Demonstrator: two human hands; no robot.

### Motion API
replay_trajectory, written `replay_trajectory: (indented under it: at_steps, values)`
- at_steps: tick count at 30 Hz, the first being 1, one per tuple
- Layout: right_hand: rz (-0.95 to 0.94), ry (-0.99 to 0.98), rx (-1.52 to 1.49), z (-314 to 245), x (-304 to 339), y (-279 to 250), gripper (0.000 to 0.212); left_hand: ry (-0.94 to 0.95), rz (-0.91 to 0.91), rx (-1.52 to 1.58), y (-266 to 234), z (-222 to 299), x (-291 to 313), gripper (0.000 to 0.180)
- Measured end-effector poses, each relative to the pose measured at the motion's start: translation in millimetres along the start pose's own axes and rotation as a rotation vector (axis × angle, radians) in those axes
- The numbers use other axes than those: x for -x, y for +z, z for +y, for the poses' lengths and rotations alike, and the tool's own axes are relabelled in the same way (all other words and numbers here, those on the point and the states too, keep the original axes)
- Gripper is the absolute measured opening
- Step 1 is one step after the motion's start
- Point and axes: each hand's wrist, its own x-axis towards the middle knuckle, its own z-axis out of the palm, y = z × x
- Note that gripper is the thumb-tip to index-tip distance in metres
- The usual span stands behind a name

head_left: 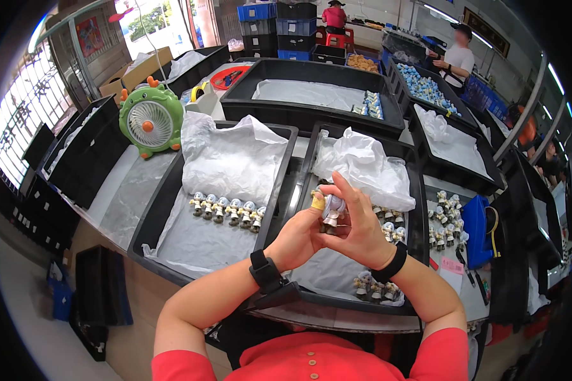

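Note:
Between my two hands, above the right-hand black tray (417, 190), I hold one small toy figurine (331, 213) with pale lilac hair and a white outfit. My left hand (299, 235) closes on it from the left, its thumb wrapped in a yellow band. From the right, the fingers of my right hand (362, 232) curl round the same figurine. Similar figurines (375, 289) lie on the paper in this tray, partly hidden by my hands and right wrist. In the left-hand black tray (147, 222), a row of several figurines (229, 211) lies on white paper.
A green fan (147, 120) stands at the left. More figurines (448, 219) lie on the table at right, beside a blue bin (478, 230) and a pink label (452, 265). Beyond is a large black tray (235, 95). A person (457, 60) stands at the far right.

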Motion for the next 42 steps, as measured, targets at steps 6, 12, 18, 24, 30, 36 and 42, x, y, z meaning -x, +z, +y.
replay_trajectory:
  at_steps: [6,12,18,24,30,36,42]
  values:
    - [-0.069,0.170,-0.234,1,-1,0,0.113,-0.069,-0.012,0.051,-2,5,1,0.044]
    - [0.014,0.132,-0.219,2,1,-3,0.114,0.023,-0.083,0.021,4,8,-3,0.043]
    - [0.070,0.221,-0.219,-9,-8,-1,0.105,0.006,0.196,-0.184,17,47,20,0.035]
    - [0.080,0.268,-0.267,-10,-1,-7,0.096,0.138,0.426,-0.931,-19,133,51,0.040]
    - [0.071,0.286,-0.302,-9,-5,-6,0.087,-0.003,1.054,-1.463,-160,179,102,0.044]
    - [0.062,0.323,-0.265,-5,-4,-11,0.084,-0.388,1.294,-1.937,-201,155,95,0.035]
    - [0.025,0.351,-0.267,-4,-5,-7,0.079,-0.339,1.356,-1.925,-213,149,90,0.027]
